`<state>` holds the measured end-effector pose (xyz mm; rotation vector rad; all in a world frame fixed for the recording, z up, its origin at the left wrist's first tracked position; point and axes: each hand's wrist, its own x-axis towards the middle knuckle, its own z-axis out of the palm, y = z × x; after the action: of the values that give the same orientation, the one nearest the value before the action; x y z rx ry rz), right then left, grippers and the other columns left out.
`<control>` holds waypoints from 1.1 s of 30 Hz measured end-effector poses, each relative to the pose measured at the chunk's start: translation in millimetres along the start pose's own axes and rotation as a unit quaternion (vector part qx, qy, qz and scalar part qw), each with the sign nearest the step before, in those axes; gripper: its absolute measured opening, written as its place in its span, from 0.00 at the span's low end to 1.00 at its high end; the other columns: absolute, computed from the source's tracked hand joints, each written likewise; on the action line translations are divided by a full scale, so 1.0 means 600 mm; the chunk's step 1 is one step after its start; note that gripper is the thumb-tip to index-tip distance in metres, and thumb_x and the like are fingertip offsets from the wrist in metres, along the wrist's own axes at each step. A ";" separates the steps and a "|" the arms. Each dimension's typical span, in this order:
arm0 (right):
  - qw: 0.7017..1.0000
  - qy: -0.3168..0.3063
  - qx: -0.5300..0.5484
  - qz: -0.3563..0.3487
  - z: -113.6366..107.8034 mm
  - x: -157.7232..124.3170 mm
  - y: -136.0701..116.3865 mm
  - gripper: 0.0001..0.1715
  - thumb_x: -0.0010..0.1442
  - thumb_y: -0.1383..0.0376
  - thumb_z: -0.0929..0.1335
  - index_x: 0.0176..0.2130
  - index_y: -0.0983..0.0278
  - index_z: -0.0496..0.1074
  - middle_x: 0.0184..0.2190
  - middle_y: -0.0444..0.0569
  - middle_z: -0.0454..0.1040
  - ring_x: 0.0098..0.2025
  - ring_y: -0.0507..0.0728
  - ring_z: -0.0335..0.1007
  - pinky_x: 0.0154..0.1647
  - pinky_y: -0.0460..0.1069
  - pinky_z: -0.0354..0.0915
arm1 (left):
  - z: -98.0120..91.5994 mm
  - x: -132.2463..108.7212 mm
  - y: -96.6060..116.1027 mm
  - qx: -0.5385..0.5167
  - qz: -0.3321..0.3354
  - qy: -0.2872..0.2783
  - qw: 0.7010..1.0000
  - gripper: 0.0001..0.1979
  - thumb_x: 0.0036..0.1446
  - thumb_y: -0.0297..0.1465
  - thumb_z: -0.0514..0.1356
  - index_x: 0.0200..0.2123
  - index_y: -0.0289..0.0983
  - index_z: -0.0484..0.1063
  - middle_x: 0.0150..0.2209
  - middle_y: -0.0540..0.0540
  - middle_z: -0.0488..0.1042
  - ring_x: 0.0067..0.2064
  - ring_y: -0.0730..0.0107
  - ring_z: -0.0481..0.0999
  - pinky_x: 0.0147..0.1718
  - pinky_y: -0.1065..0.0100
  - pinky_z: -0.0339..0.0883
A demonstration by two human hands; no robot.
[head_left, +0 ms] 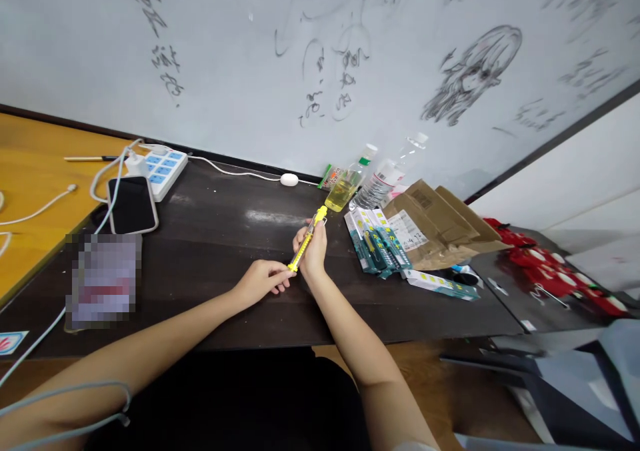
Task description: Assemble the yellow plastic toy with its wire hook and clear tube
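A slim yellow-and-clear tube with graduation marks along it, looking like a tube spring scale (pixel 303 247), is tilted in front of me above the table. My right hand (pixel 315 254) is closed around its upper part, where a yellow cap and a bent metal wire show. The thumb and forefinger of my left hand (pixel 263 281) pinch the yellow lower end. Close by on the right, several teal-and-white boxes (pixel 377 241) lie side by side. Another such box (pixel 443 285) lies apart, nearer the front edge.
Behind my hands stand a bottle of yellow liquid (pixel 343 191), a clear water bottle (pixel 377 185) and a small snack packet (pixel 331 177). An open cardboard box (pixel 440 221) is at right. Left are a phone (pixel 132 204), a power strip (pixel 167 171) and white cables. A whiteboard (pixel 225 71) rises behind.
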<state>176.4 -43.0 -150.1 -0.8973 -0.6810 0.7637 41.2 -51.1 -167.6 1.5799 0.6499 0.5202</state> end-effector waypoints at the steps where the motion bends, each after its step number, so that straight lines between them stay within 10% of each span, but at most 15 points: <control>1: 1.000 0.004 0.000 -0.001 -0.001 0.000 -0.001 0.23 0.60 0.44 0.58 0.37 0.60 0.58 0.14 0.32 0.59 0.11 0.46 0.54 0.11 0.41 0.51 | 0.001 -0.001 0.000 0.003 0.005 0.004 1.000 0.16 0.54 0.39 0.59 0.33 0.31 0.77 0.26 0.46 0.75 0.26 0.75 0.74 0.24 0.74 0.70; 33: 0.997 -0.070 0.042 0.008 -0.051 0.058 -0.020 0.20 0.58 0.50 0.64 0.39 0.64 0.68 0.21 0.41 0.67 0.20 0.47 0.61 0.17 0.43 0.55 | 0.002 0.000 -0.014 0.077 0.046 0.050 0.995 0.15 0.56 0.39 0.57 0.31 0.33 0.76 0.25 0.47 0.76 0.23 0.74 0.75 0.23 0.75 0.69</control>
<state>222.8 -32.7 -146.6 -0.7791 -0.7596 0.8699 41.2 -51.3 -176.0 1.7440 0.7093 0.6328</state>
